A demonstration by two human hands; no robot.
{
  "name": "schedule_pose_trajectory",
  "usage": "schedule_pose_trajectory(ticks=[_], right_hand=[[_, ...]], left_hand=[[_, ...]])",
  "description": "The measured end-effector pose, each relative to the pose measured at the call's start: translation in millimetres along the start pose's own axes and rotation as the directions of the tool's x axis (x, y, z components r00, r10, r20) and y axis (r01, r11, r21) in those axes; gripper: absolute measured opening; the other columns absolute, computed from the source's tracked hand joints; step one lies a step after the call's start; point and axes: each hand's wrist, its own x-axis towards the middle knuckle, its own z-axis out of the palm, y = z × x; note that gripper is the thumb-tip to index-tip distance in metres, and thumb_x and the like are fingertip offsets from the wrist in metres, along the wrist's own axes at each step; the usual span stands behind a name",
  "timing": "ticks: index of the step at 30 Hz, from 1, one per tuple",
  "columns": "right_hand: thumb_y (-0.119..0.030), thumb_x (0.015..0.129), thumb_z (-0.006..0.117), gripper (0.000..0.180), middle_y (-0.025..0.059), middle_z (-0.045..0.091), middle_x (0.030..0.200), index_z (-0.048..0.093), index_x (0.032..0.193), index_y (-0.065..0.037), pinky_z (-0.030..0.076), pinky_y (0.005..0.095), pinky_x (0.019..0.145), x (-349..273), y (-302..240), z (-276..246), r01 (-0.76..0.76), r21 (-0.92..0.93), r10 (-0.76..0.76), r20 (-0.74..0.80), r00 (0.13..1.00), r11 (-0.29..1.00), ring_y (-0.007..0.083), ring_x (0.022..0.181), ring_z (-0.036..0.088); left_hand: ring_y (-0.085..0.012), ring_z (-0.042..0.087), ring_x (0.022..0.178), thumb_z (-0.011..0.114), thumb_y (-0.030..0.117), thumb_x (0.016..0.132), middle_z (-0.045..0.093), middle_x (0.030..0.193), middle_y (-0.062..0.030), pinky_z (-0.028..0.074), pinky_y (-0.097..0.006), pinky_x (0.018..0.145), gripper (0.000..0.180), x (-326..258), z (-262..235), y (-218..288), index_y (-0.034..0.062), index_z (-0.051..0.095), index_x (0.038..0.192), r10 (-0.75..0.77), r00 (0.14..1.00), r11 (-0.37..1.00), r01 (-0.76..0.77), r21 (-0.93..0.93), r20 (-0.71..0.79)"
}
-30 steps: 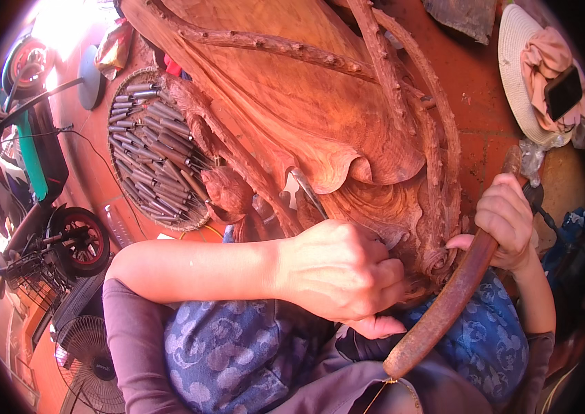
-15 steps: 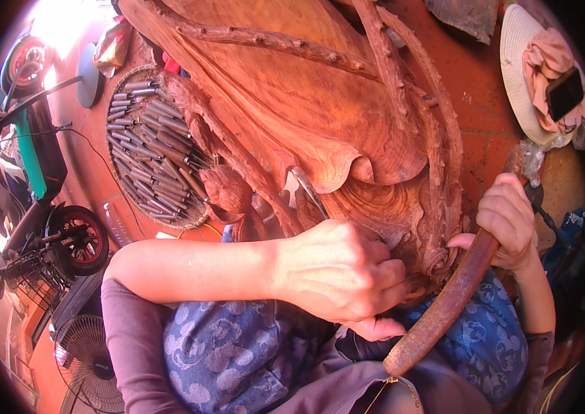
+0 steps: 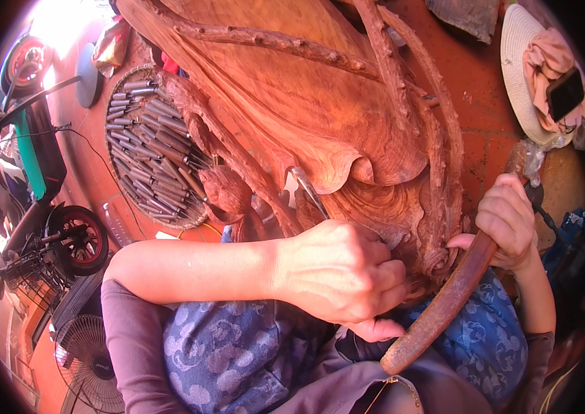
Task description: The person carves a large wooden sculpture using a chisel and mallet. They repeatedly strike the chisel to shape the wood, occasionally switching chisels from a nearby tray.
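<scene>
A large reddish-brown wood carving fills the upper middle, with a broad leaf-like surface, curled edges and knobbly stems. My left hand is closed in a fist around a carving chisel, its handle hidden by the fingers. The chisel's metal shaft slants up and left from the fist, its tip against the carving beside a stem. In my right hand is a curved wooden club, gripped near its upper end. The club's lower end hangs over my lap, just right of my left thumb.
A round basket full of chisels stands left of the carving. Further left are a scooter and a black fan. At upper right lies a white hat with pink cloth and a phone on it.
The lower end of the club has shifted very slightly up and left. My left hand and the chisel stay in place.
</scene>
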Motion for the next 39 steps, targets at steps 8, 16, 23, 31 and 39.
schedule_pose_trajectory(ticks=[8, 16, 23, 31, 39], right_hand=[[-0.038, 0.063, 0.085, 0.042, 0.0043, 0.053, 0.068, 0.058, 0.067, -0.006, 0.044, 0.0388, 0.064, 0, 1, 0, 0.004, 0.003, -0.004, 0.001, 1.000, 1.000, 0.0234, 0.064, 0.056], [-0.038, 0.061, 0.086, 0.043, 0.0044, 0.054, 0.069, 0.058, 0.067, -0.006, 0.045, 0.0394, 0.065, 0, 1, -2, -0.003, 0.006, 0.003, 0.006, 1.000, 1.000, 0.0236, 0.064, 0.057], [-0.032, 0.057, 0.092, 0.049, 0.0063, 0.057, 0.074, 0.056, 0.078, -0.006, 0.047, 0.0427, 0.067, -5, 6, -2, 0.019, 0.045, -0.015, -0.099, 0.995, 0.999, 0.0265, 0.068, 0.058], [-0.027, 0.062, 0.093, 0.051, 0.0086, 0.058, 0.080, 0.055, 0.087, -0.006, 0.049, 0.0465, 0.070, -10, 15, 1, 0.018, 0.023, -0.012, -0.230, 0.973, 1.000, 0.0288, 0.070, 0.058], [-0.029, 0.066, 0.093, 0.051, 0.0072, 0.058, 0.080, 0.053, 0.088, -0.007, 0.049, 0.0457, 0.072, -8, 14, 0, -0.038, -0.044, 0.029, -0.190, 0.981, 0.998, 0.0272, 0.070, 0.057]], left_hand=[[-0.0125, 0.050, 0.052, 0.071, 0.054, 0.085, 0.043, 0.070, 0.0015, 0.040, -0.027, 0.043, 0.047, 3, -1, 0, 0.0140, 0.052, 0.069, -0.018, 0.999, 1.000, 0.018, -0.009, -0.043], [-0.0136, 0.053, 0.053, 0.072, 0.054, 0.084, 0.045, 0.071, 0.0006, 0.041, -0.028, 0.044, 0.047, 5, -1, 1, 0.0127, 0.055, 0.071, -0.036, 0.998, 0.998, 0.034, -0.044, -0.060], [-0.0218, 0.057, 0.055, 0.070, 0.050, 0.083, 0.051, 0.069, -0.0038, 0.047, -0.036, 0.047, 0.045, 14, -4, 5, 0.0089, 0.056, 0.070, -0.129, 0.981, 0.989, 0.117, -0.087, -0.145], [-0.0166, 0.058, 0.055, 0.077, 0.051, 0.080, 0.050, 0.071, 0.0001, 0.045, -0.031, 0.045, 0.044, 16, -2, 4, 0.0127, 0.056, 0.071, -0.108, 0.975, 0.993, 0.097, -0.067, -0.194], [-0.0188, 0.056, 0.052, 0.078, 0.049, 0.079, 0.051, 0.069, -0.0005, 0.043, -0.033, 0.043, 0.043, 19, -7, 5, 0.0122, 0.056, 0.071, -0.147, 0.964, 0.989, 0.137, -0.058, -0.221]])
